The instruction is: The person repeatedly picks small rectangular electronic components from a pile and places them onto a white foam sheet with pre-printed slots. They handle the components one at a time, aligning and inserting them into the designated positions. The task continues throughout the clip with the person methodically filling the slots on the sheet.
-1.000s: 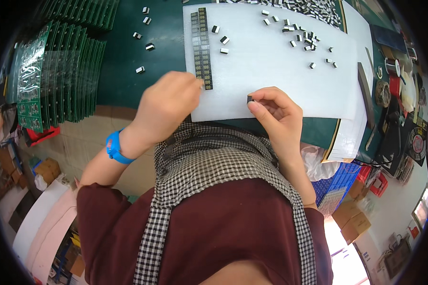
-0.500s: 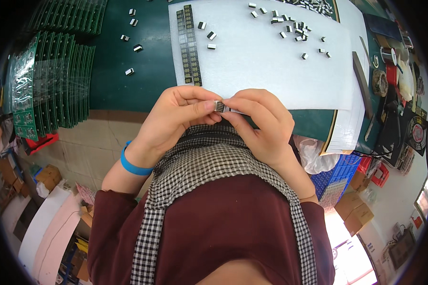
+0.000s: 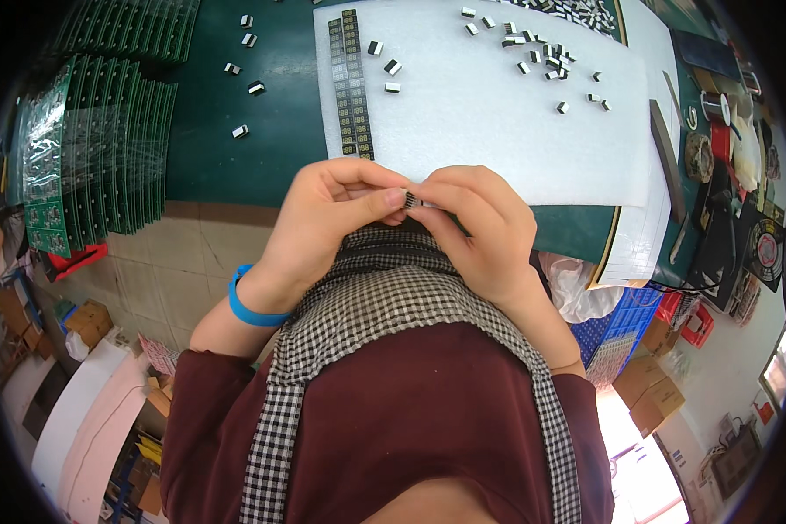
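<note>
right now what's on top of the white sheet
Two rows of dark display modules and scattered black-and-white pieces. Whatever the left hand and right hand cover on the sheet can't be seen.

Beige tiled floor (image 3: 183,253), bright light (image 3: 644,489) lower right

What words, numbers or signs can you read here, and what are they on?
Black display rows: pale digit shapes; I'm not copying them out.
Round emblem on the right: any lettering is too small to read.
Cardboard box, lower right: any print is too blurred.
Held piece: no print that I can make out.
</note>
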### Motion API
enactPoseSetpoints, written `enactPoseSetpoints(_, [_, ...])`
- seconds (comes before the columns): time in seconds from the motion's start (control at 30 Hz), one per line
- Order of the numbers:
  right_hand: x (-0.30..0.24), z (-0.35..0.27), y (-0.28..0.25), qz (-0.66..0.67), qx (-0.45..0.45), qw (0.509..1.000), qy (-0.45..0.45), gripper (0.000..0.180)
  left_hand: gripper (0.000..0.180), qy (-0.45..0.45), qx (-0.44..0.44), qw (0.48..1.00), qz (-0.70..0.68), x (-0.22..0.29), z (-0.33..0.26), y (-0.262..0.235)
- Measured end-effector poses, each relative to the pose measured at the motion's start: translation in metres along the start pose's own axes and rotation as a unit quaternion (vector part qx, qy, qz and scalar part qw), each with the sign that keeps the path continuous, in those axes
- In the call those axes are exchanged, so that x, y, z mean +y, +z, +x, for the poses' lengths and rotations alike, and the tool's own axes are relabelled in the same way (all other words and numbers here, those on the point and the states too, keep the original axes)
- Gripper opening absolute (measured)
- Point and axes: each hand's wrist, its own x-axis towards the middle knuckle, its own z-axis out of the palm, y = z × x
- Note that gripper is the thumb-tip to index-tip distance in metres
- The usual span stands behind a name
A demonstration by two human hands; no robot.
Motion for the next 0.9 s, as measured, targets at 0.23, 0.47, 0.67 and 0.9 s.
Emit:
enactPoseSetpoints(0.23, [0.013, -0.008, -0.015, 0.385, 0.012, 0.849, 0.361, 0.014, 0.025, 0.346, 0.263, 0.731, 0.526, 0.032, 0.011, -0.044])
enactPoseSetpoints(0.47, [0.011, -0.003, -0.019, 0.418, -0.012, 0.813, 0.405, 0.02, 0.03, 0.354, 0.073, 0.544, 0.757, 0.005, 0.004, -0.005])
enactPoseSetpoints(0.67, [0.006, -0.001, -0.023, 0.385, -0.056, 0.827, 0.407, 0.025, 0.023, 0.359, 0.025, 0.496, 0.79, 0.006, 0.01, -0.009])
enactPoseSetpoints(0.9, [0.001, -0.004, -0.017, 0.334, 0.001, 0.888, 0.316, 0.023, 0.017, 0.046, -0.031, 0.992, 0.112, 0.022, 0.006, -0.009])
